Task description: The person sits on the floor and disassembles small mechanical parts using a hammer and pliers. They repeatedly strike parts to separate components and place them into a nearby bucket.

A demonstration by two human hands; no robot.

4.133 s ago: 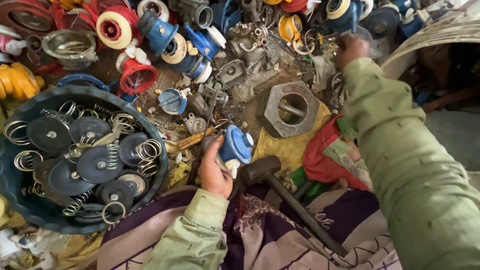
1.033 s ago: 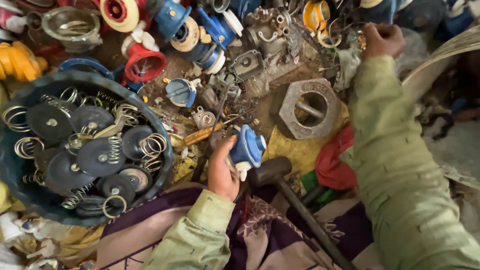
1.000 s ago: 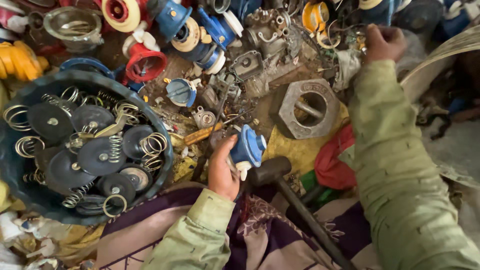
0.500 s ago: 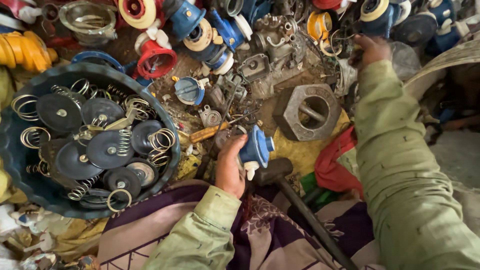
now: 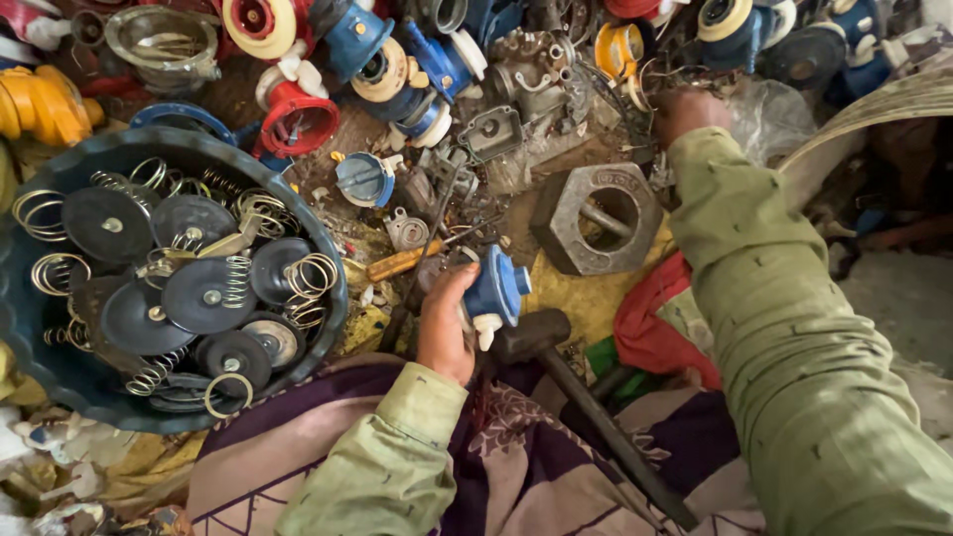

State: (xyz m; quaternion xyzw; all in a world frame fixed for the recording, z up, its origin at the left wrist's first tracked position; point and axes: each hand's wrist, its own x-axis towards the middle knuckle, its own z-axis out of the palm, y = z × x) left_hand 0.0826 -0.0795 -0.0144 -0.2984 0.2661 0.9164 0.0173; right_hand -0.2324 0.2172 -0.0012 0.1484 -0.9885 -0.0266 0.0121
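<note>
Blue round valve part point(image 5: 498, 289) with white stub, on its side beside hammer head point(image 5: 523, 335).

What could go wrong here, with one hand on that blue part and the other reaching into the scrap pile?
The right hand is buried among tangled wires and metal pieces, so it might get scratched or snagged. The left hand holds the blue part right beside the hammer head; a slip there could pinch fingers. The heaped basin of discs and springs might spill if bumped.
</note>
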